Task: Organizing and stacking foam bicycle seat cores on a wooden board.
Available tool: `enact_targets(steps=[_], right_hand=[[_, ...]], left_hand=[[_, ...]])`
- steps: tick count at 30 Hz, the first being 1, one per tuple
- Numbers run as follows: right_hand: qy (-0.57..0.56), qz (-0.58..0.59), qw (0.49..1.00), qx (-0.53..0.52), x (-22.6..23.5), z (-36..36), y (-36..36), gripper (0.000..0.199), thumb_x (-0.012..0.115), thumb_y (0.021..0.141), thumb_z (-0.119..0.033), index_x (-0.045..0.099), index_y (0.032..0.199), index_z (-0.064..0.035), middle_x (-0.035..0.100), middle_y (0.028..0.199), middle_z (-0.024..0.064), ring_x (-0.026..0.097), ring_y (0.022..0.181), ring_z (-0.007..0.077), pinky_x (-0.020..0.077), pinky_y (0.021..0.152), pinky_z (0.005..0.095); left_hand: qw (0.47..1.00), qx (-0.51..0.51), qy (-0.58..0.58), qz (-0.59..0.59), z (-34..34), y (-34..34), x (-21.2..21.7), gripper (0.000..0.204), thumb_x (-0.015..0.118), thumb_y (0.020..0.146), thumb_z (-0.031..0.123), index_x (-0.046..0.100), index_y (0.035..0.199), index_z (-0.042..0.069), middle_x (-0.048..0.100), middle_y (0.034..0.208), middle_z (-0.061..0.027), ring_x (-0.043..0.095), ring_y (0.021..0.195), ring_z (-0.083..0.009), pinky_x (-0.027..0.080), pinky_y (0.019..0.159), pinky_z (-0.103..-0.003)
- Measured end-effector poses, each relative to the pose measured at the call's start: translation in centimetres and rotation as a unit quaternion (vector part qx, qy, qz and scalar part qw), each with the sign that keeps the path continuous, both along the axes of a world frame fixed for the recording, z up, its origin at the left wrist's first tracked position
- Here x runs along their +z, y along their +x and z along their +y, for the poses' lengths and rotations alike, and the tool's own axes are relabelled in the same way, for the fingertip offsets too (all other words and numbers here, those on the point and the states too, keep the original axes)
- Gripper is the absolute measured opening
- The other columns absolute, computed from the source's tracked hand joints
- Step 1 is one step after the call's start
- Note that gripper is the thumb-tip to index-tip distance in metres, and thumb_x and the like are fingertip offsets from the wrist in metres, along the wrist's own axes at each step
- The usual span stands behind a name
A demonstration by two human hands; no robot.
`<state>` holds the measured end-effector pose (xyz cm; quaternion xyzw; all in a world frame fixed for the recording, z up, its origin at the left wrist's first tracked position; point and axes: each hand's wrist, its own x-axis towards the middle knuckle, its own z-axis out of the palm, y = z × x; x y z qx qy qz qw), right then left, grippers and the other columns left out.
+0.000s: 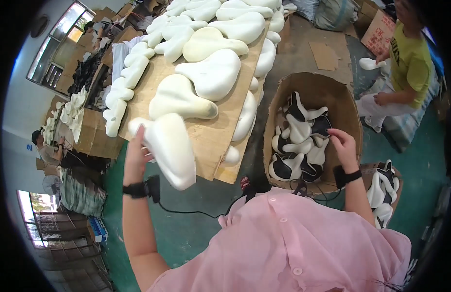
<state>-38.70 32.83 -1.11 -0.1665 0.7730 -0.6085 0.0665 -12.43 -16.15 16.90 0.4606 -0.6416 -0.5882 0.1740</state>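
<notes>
My left hand (136,155) grips a white foam bicycle saddle pad (171,152) by its narrow nose, tilted over the near-left end of a wooden board (208,163). Several more white and cream saddle pads (211,73) lie in rows on that board. Over a large cardboard box (352,109) on the right, my right hand (346,150) has thumb and index finger together at the edge of a black-and-white saddle cover (321,125). Several such covers (288,167) lie heaped in the box.
A smaller carton of black-and-white covers (383,192) stands on the right. Beyond it, a person in a yellow shirt (411,61) holds a white pad (370,63). Another person (51,153) sits far left near stacked pads (74,109). A cable (191,212) runs from my left wrist.
</notes>
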Motion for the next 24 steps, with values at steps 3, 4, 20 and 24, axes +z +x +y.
enact_targets(steps=[3,4,20,24], right_hand=[[-0.02,0.017,0.996,0.088,3.1,-4.9,0.0,0.021,0.057,0.087,-0.003,0.066,0.106,0.0019,0.068,0.096,0.0062,0.062,0.085,0.0124,0.0486,0.078,0.0255],[-0.005,0.043,0.993,0.112,4.7,-6.8,0.2,0.021,0.057,0.088,-0.004,0.066,0.106,0.0013,0.068,0.096,0.0066,0.061,0.085,0.0125,0.0486,0.077,0.0257],[0.298,0.409,0.759,0.41,12.6,-35.9,2.5,0.05,0.067,0.078,-0.026,0.055,0.125,-0.0137,0.054,0.107,0.0143,0.052,0.104,0.0321,0.0483,0.086,0.0417],[0.313,0.405,0.743,0.431,12.2,-35.5,2.4,0.047,0.066,0.077,-0.016,0.053,0.122,-0.0121,0.054,0.108,0.0128,0.051,0.106,0.0319,0.0487,0.086,0.0407]], left_hand=[[0.988,-0.001,-0.098,-0.123,-0.8,-0.5,-4.2,0.067,0.069,0.079,0.053,0.055,0.104,-0.007,0.063,0.093,-0.0171,0.064,0.067,-0.021,0.053,0.052,-0.034],[0.981,-0.002,-0.126,-0.149,-0.5,-1.2,-5.1,0.069,0.072,0.077,0.053,0.054,0.103,-0.009,0.062,0.091,-0.0192,0.064,0.064,-0.022,0.054,0.047,-0.036],[0.702,-0.312,-0.62,-0.16,0.2,1.0,-3.7,0.072,0.056,0.069,-0.004,0.047,0.136,0.02,0.039,0.139,-0.0145,0.039,0.125,-0.0347,0.022,0.109,-0.06],[0.68,-0.382,-0.61,-0.138,-1.5,0.5,-4.2,0.067,0.057,0.07,-0.004,0.053,0.131,0.023,0.05,0.126,-0.0075,0.044,0.122,-0.0288,0.024,0.11,-0.056]])
